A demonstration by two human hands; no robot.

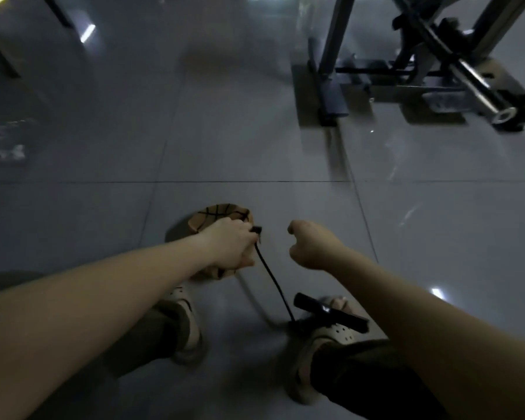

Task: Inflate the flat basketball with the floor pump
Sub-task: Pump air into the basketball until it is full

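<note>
Left hand point(229, 245) closed, fingers curled down over the flat basketball point(217, 218) on the grey tile floor point(103, 207), also pinching the black hose end point(256, 230) at the ball's right edge. Ball sits just ahead of left shoe point(185, 316), dented, partly hidden under hand. Right hand point(311, 245) curled into a loose fist, holding nothing, in the air just right of the hose end, not touching. Hose point(270, 274) runs from ball back to floor pump point(331, 313), whose black handle lies across above right shoe point(325, 341). Metal exercise frame point(422, 65) well apart, top right. Scene dim, slightly blurred.
</note>
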